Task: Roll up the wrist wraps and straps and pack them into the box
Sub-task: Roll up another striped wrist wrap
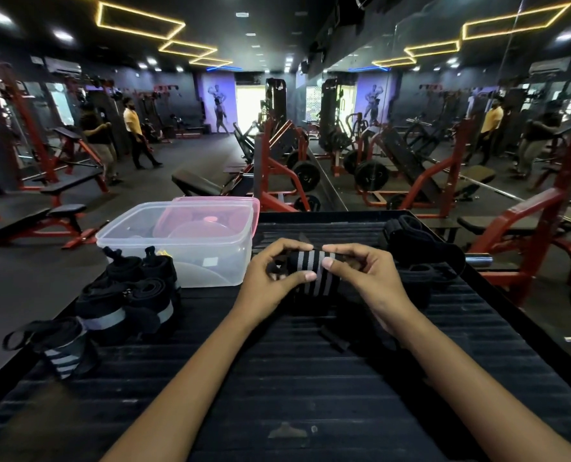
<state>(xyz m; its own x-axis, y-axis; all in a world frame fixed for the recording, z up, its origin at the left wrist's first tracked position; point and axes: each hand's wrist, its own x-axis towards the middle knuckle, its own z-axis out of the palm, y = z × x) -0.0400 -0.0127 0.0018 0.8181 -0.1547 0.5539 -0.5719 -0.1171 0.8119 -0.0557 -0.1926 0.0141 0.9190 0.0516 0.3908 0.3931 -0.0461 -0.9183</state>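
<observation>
A black wrist wrap with grey stripes (308, 273) is held between both hands above the dark ribbed table (277, 378). My left hand (271, 281) pinches its left end and my right hand (360, 278) pinches its right end, thumbs on the front. Its loose tail hangs down onto the table. A clear plastic box (177, 241) stands open at the left, with its pink lid (217, 211) leaning behind it. Several rolled black wraps (131, 295) lie in a pile in front of the box. One striped rolled wrap (62, 348) lies near the left edge.
Black straps (420, 248) lie unrolled at the table's right back corner. Red gym machines and benches surround the table, and a mirror wall runs along the right. Two people stand far off at the left.
</observation>
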